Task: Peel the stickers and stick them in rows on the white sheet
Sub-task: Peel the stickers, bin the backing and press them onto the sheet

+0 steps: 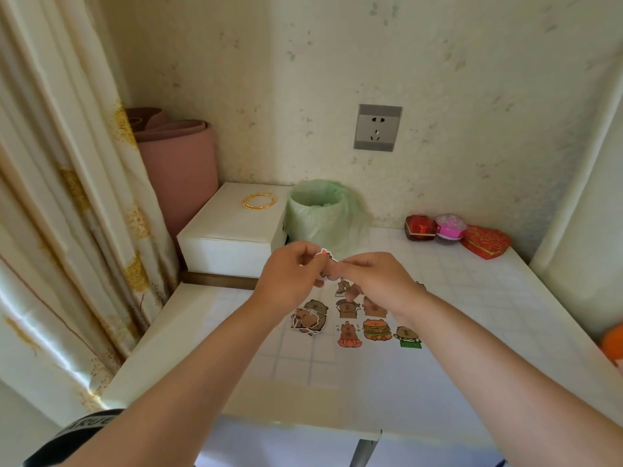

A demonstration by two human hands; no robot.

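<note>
Both hands meet in mid-air above the far part of the worktop [472, 298], fingertips pinched together on one small sticker [324, 253]. Left hand [290, 278] grips it from the left, thumb and forefinger closed on its edge; right hand [371, 278] closes on it from the right, apparently working the backing loose, though whether the backing has parted cannot be told at this size. Only an orange and white corner of the sticker shows above the fingers.

Key relation: the target lies directly below and slightly nearer the person than the pinch. Stickers already placed [374, 328] sit on the white sheet [371, 372] in short rows running left to right, the nearest row holding a lotus figure, a burger figure and a green-based figure. The sheet's edges are hard to separate from the pale tiled surface. A loose stack of unpeeled stickers [308, 318] lies just left of the rows, under the left wrist.

Judged from this layout, the coming move is a short descent toward the person, and the right hand, which hangs over the rows, is the nearer one for laying the piece down; the left is nearer the stack. Open spots appear at the row ends, so alignment with the left-to-right axis is what matters.

A bin lined with a green bag [317, 210] stands just beyond the hands.
</note>
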